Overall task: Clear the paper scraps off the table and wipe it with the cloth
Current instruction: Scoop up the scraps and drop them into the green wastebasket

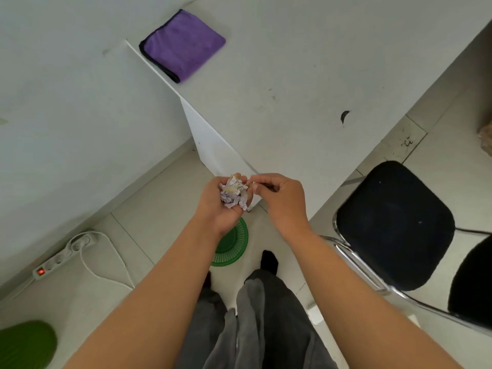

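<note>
My left hand (221,206) is cupped palm-up off the near corner of the white table (306,75) and holds a heap of crumpled pale paper scraps (234,193). Just to its right, my right hand (279,198) has its fingers curled, the fingertips pinched close to the heap; whether a scrap sits between them I cannot tell. A folded purple cloth (183,43) with a dark edge lies at the table's far left edge. Below my left hand a green basket (234,243) stands on the floor, partly hidden by my wrist.
A black chair (394,225) with a chrome frame stands to the right, close to the table. A white power strip (61,257) and its cable lie on the tiled floor at left. A green object (24,344) sits at the bottom left. My legs are below.
</note>
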